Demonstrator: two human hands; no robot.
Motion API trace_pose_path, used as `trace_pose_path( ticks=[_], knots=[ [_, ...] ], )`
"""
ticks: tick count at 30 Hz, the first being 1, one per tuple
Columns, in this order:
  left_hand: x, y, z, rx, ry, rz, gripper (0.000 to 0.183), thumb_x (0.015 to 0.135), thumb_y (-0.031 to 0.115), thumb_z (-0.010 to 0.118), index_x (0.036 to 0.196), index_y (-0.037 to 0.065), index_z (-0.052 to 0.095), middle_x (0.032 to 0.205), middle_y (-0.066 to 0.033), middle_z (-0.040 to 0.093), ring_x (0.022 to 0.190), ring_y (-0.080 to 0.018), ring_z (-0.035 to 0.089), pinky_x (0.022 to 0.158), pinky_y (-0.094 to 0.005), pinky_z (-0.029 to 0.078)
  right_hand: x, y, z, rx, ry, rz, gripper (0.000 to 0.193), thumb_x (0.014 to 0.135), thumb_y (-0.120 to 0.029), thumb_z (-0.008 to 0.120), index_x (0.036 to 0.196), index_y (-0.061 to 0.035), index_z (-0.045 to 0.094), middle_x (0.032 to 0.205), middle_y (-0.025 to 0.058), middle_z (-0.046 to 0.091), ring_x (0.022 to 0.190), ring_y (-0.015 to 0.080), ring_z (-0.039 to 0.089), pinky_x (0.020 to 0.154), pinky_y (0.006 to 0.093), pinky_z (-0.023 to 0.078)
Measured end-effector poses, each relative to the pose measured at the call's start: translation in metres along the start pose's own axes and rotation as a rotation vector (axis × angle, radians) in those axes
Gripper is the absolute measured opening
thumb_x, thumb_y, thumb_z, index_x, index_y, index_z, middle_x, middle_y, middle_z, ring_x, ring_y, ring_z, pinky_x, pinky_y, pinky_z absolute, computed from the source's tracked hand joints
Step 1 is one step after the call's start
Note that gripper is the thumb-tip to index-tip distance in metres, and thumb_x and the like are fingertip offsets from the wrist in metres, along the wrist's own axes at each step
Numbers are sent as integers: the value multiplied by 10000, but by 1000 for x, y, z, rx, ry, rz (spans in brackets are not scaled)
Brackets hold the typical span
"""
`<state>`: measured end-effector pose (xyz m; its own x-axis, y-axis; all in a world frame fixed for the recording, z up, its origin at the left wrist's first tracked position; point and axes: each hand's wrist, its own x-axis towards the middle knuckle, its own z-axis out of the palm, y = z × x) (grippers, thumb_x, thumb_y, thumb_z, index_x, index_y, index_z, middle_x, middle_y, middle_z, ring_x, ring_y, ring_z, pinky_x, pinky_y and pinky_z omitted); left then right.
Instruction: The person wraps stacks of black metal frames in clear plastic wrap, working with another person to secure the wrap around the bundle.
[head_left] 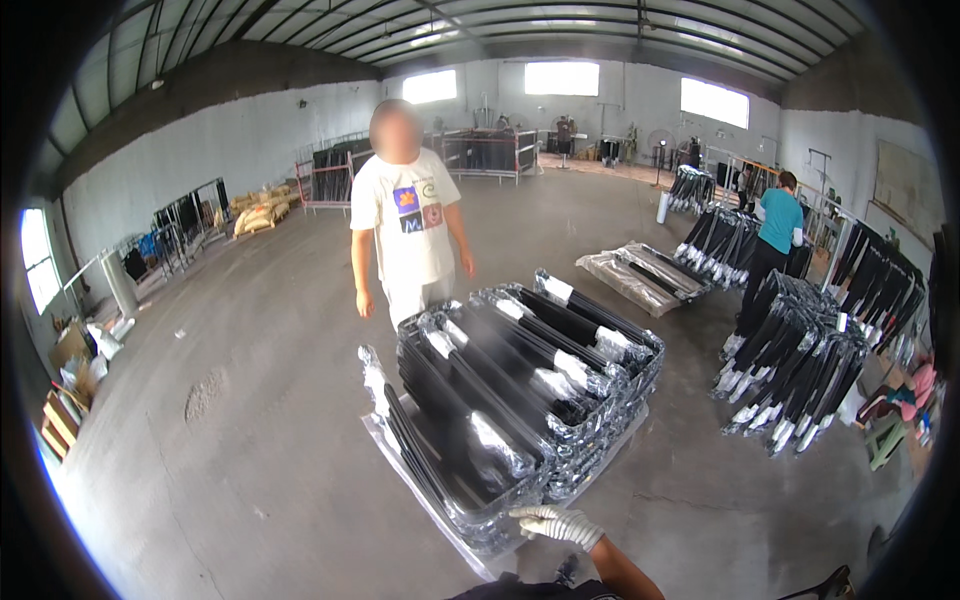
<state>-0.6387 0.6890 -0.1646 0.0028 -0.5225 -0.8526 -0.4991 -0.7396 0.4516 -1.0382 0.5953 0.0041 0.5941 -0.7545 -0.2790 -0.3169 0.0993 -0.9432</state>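
My right hand point(560, 525), in a white knitted glove, is at the near corner of a large stack of black bars or tubes point(480, 380) wrapped in clear plastic film. Its fingers stretch out leftward against the film, and I see nothing held in them. White wrapping covers parts of the bundles in the stack. The bundles lie side by side in layers on a low pallet or sheet point(410, 480), whose pale edge shows along the left side. My left hand is out of view.
A person in a white T-shirt point(410, 210) stands at the stack's far side. To the right are more black bundles point(795, 360), a flat wrapped bundle point(645, 275), a person in teal point(778, 220) and a green stool point(886, 443). Sacks point(262, 215) lie far left.
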Motion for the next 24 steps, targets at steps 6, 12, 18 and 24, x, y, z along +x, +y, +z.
trace_pose_path(
  ticks=[6, 12, 18, 24],
  knots=[
    [8, 7, 9, -10, -17, 33, 439, 833, 417, 421, 1166, 149, 519, 1169, -49, 547, 1101, -224, 496, 915, -347, 389, -13, 1, 2, 1, 40, 51, 356, 868, -255, 533, 1190, -105, 513, 1178, 48, 539, 1085, 148, 475, 925, 248, 356],
    [7, -9, 9, -34, -24, -6, 441, 833, 418, 424, 1163, 143, 523, 1165, -47, 552, 1098, -227, 500, 912, -349, 390, -18, 10, 8, 102, 25, 95, 368, 874, -240, 529, 1208, -91, 493, 1153, 32, 547, 1036, 122, 496, 890, 226, 378],
    [2, -49, 6, -91, -20, -100, 442, 833, 419, 426, 1159, 137, 527, 1160, -45, 557, 1094, -229, 505, 910, -351, 392, -15, 19, 15, 258, 20, -20, 393, 893, -236, 492, 1258, -99, 444, 967, 69, 592, 906, 149, 557, 854, 290, 420],
    [5, -107, 26, -62, -67, -226, 444, 834, 420, 429, 1156, 131, 531, 1155, -43, 562, 1091, -232, 509, 907, -353, 394, -14, 42, 10, 313, 93, 127, 355, 880, -220, 510, 1193, -55, 499, 1030, 104, 596, 926, 171, 563, 858, 274, 428]
  ],
)
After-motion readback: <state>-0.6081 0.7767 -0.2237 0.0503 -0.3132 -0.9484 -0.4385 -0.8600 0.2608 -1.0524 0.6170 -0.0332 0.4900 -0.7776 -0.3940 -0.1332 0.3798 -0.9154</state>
